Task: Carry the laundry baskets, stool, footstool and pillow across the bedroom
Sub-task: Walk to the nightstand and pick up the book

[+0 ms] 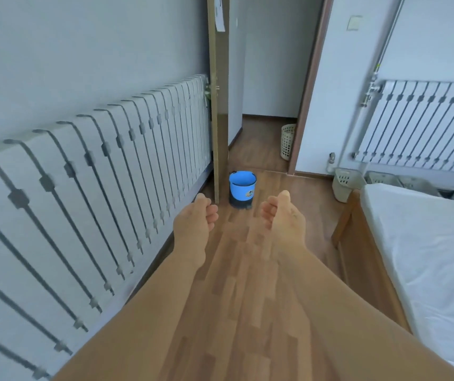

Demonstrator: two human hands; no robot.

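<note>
Left hand (194, 220): extended forward, empty, fingers loosely curled, nothing pinched. Right hand (282, 215): extended forward, empty, fingers half-curled, thumb uppermost. Blue bucket-shaped stool (242, 189): upright on the wood floor (247, 284), straight ahead of both hands and just beyond the fingertips in the frame, apart from them, close beside the edge of the open door (219, 105); long axis vertical, round top rim facing up; lying between the two hands' lines of reach, neither clearly nearer. Round sticker on the blue wall, too blurred to read. Laundry baskets (346, 185): pale, slotted, in a row below the far radiator (423, 125), past the foot of the bed (423, 243), well to the right of the right hand. One further pale basket (288, 141) beyond the doorway. Paper slip (219, 12) hanging on the door, print illegible. Footstool, pillow: not in view. Judged next: two-handed reach onto the stool.
</note>
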